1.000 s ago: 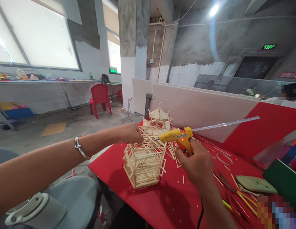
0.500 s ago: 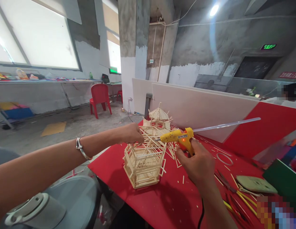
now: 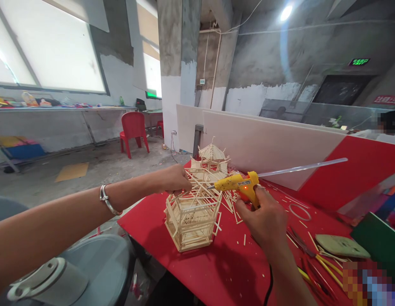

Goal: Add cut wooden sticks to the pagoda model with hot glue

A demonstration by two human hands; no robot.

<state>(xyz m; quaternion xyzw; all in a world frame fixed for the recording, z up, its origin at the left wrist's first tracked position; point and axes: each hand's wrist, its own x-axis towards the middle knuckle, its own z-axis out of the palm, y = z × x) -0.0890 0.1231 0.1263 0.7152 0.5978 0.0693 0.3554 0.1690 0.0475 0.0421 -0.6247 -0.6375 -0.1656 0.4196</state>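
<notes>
My right hand (image 3: 264,212) grips a yellow hot glue gun (image 3: 237,182) with a lit red light and a long clear glue stick out of its back. The gun's nozzle points left over a hexagonal frame (image 3: 193,225) built of thin wooden sticks. At the far left corner of that frame, my left hand (image 3: 176,180) is closed, fingers pinched at the top; what they hold is hidden. Behind stands a second stick model with a pointed roof (image 3: 212,153).
The red tabletop (image 3: 197,276) carries loose sticks, a clear ring (image 3: 300,212), pliers (image 3: 301,242) and a pale green flat case (image 3: 342,246). A white board (image 3: 264,136) rises along the far side. A grey stool with a lidded container (image 3: 54,280) stands at left.
Almost nothing differs. The glue gun and my right hand have shifted very slightly; the stick frame stays in place.
</notes>
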